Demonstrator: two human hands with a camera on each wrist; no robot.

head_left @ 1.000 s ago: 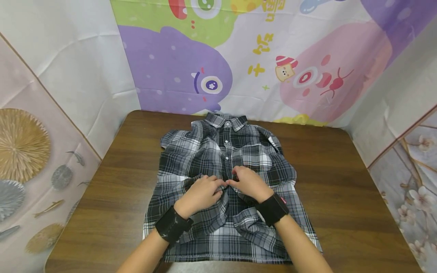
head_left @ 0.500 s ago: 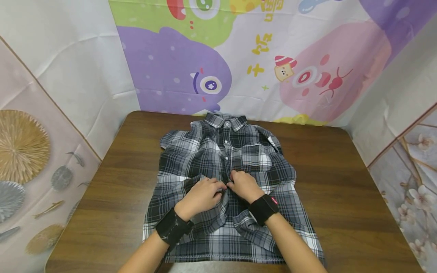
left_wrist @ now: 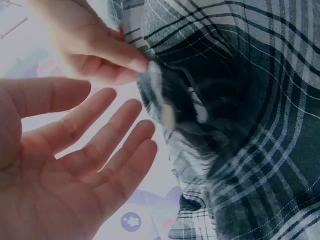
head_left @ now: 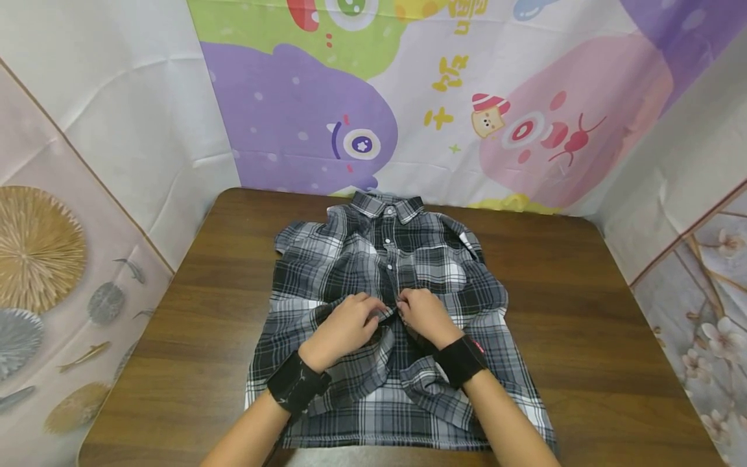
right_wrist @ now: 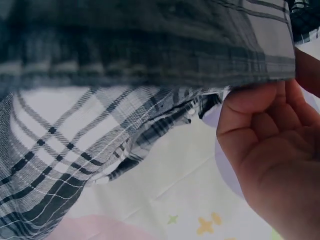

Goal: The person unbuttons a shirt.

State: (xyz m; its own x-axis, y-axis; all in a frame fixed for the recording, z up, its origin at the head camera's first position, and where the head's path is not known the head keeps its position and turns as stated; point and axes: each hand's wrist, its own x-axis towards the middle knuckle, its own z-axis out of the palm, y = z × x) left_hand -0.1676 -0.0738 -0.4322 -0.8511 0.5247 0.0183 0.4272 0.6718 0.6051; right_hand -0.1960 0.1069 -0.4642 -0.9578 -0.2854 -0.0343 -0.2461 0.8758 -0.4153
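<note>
A black, grey and white plaid button-up shirt (head_left: 327,272) lies front up, collar towards the back wall. White buttons (head_left: 390,266) run down its upper front. At the middle of the front, my right hand (head_left: 430,316) pinches the edge of the opening, thumb and fingertip on the cloth. The right wrist view shows that hand (right_wrist: 272,145) holding up the dark cloth edge (right_wrist: 150,55). Close on the other side is my left hand (head_left: 347,325); in the left wrist view this hand (left_wrist: 95,155) has loosely spread fingers, with no cloth between them.
The shirt lies on a brown wooden table (head_left: 204,311). Behind it hangs a cartoon-printed cloth (head_left: 303,117). Patterned curtains stand at the left (head_left: 134,104) and right (head_left: 688,194). Black bands (head_left: 297,384) wrap both wrists.
The right hand first drew slightly nearer, then went forward and right, and its fingers now hold the shirt edge. The front opening has shifted a little right. The left hand has barely moved.
</note>
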